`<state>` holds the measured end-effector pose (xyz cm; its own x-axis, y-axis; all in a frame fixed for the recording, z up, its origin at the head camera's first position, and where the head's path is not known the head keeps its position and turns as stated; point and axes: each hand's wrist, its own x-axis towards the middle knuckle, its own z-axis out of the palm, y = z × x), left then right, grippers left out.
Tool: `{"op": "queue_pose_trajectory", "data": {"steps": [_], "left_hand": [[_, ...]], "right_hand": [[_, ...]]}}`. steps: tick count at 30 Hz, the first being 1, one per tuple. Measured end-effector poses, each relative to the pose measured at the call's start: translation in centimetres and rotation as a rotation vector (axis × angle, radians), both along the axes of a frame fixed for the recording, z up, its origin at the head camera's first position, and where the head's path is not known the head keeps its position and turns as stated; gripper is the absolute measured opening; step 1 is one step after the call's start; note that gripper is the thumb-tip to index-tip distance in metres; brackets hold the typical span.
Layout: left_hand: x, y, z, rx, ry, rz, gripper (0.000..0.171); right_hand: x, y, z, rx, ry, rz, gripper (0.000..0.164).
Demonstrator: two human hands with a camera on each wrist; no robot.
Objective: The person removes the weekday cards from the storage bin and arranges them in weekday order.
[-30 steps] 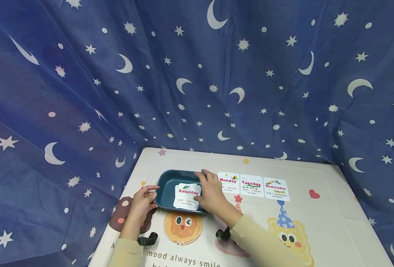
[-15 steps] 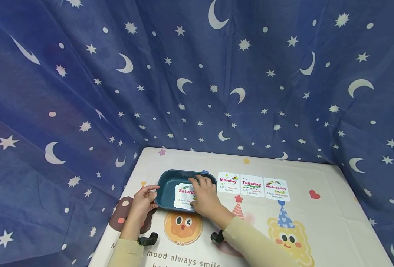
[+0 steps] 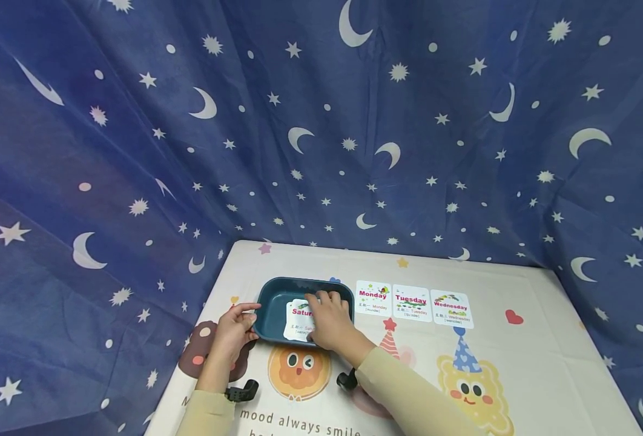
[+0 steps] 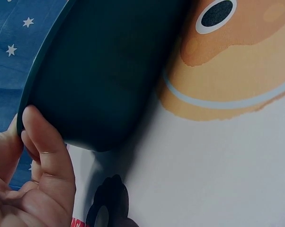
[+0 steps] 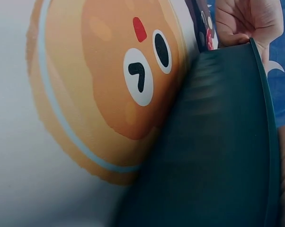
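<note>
A dark teal rectangular tray (image 3: 269, 318) with rounded corners stands on the table, with white cards inside it. The top card, a "Saturday" card (image 3: 296, 327), lies face up. My left hand (image 3: 235, 330) pinches the tray's rim at its left end; the left wrist view shows thumb and fingers on either side of that rim. Inside the tray, my right hand (image 3: 332, 321) is spread over the right half of the "Saturday" card, thumb near its lower edge and fingers near its upper edge. Whether those fingertips grip the card I cannot tell.
Right of the tray a "Monday" card (image 3: 373, 298), a "Tuesday" card (image 3: 412, 303) and a "Wednesday" card (image 3: 451, 309) lie face up in a row. A printed white cloth (image 3: 523, 363) covers the table. Behind it hangs a blue star curtain (image 3: 321, 151).
My right hand has moved left from the tray's right rim onto the "Saturday" card, covering more of it. The left hand has stayed on the rim.
</note>
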<state>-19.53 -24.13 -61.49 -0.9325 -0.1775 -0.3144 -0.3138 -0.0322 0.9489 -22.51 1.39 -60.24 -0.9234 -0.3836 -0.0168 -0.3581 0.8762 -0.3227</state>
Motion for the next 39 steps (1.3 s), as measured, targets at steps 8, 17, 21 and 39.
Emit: {"op": "queue_pose_trajectory", "data": {"steps": [8, 17, 21, 39], "left_hand": [[0.0, 0.0, 0.1, 0.001, -0.001, 0.0, 0.032], [-0.1, 0.1, 0.1, 0.003, 0.0, 0.001, 0.032], [0.0, 0.1, 0.0, 0.008, 0.002, 0.004, 0.032], [0.1, 0.0, -0.3, 0.01, 0.014, -0.005, 0.033]], "right_hand": [[-0.2, -0.3, 0.3, 0.019, -0.048, -0.009, 0.099], [-0.7, -0.3, -0.1, 0.036, -0.057, -0.006, 0.097], [-0.9, -0.3, -0.2, 0.048, -0.048, -0.001, 0.097], [-1.5, -0.1, -1.0, 0.033, -0.038, -0.011, 0.102]]}}
